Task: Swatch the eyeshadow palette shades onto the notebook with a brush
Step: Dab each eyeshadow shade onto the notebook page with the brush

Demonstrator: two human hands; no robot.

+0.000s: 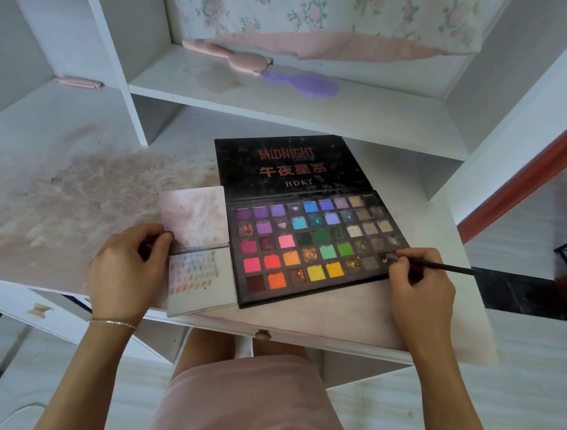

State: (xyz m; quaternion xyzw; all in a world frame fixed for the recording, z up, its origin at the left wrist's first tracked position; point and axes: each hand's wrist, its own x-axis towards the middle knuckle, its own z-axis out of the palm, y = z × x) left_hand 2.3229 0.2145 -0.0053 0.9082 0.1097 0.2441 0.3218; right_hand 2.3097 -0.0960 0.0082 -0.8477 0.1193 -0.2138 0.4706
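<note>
Open palette [310, 247] lies beside swatched notebook [200, 266].

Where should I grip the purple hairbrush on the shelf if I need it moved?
Take the purple hairbrush by its narrow handle end on the left, coming from above and the front. It lies flat on the shelf, and that end nearly meets the pink brush, so pinch carefully there.

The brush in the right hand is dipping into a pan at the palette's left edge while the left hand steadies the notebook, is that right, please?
Not quite: the head view shows the brush in the right hand touching a pan at the palette's right edge. The left hand does steady the notebook.
</note>
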